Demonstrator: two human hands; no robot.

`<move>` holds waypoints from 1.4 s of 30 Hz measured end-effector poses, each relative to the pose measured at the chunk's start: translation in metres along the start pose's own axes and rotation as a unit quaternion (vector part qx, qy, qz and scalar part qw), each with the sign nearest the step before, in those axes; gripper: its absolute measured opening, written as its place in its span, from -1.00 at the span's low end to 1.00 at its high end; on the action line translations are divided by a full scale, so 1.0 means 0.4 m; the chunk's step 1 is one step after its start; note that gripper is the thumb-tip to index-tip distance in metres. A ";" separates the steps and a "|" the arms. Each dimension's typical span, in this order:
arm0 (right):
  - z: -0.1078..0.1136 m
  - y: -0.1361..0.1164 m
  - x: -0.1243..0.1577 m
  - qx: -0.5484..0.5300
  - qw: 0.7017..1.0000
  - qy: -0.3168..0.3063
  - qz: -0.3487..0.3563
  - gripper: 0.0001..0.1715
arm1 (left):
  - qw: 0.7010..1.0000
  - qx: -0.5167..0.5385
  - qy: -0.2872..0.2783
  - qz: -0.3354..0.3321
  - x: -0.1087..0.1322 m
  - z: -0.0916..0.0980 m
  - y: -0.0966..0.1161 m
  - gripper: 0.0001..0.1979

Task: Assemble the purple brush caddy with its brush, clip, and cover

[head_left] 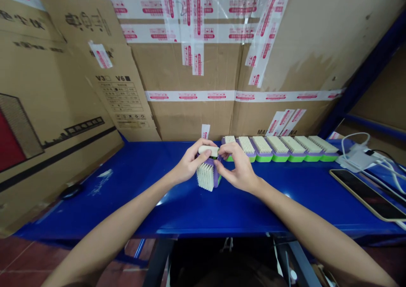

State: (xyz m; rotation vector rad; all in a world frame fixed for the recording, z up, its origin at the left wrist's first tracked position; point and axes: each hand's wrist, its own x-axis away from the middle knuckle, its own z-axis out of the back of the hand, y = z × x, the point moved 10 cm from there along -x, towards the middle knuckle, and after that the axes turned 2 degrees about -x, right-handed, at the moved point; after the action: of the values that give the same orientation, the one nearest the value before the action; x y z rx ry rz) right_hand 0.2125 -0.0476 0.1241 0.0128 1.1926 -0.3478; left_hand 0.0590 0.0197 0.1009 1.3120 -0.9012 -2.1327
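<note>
My left hand (188, 164) is closed around a pale, rounded bar (207, 151) at the upper end of a scrubbing brush (205, 178). I cannot tell whether the bar is part of the brush. The brush is tilted over the table, its cream bristles facing left and toward me, with a purple and green body behind them. Thumb and fingers of my right hand (237, 168) pinch the brush's right upper side, and these fingers partly hide the body. Just behind my right hand, a row of several similar brushes (280, 147) lies bristles up.
The blue table (158, 211) has a phone (368, 194) at its right, beside a white adapter and cables (358, 156). A taped cardboard wall (190, 113) stands at the back. Cardboard sheets (95, 88) lean on the left, near a small black object (70, 191).
</note>
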 end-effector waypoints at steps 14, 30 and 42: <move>0.004 -0.006 -0.014 -0.035 0.999 -0.002 -0.013 -0.83 | 0.999 -0.007 0.002 -0.036 -0.005 0.001 0.012 -0.57; -0.007 -0.034 -0.013 -0.012 0.999 -0.035 0.017 -0.75 | 0.999 0.028 0.002 0.037 -0.012 0.006 -0.015 -0.49; -0.026 -0.038 -0.032 -0.016 0.999 -0.037 0.012 -0.91 | 0.999 0.037 0.031 0.008 -0.017 0.008 -0.032 -0.45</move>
State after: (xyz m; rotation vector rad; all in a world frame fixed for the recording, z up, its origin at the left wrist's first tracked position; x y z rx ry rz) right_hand 0.1947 -0.0568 0.1344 -0.0136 1.1228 -0.3068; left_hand 0.0583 0.0338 0.0964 1.3944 -0.9694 -2.0538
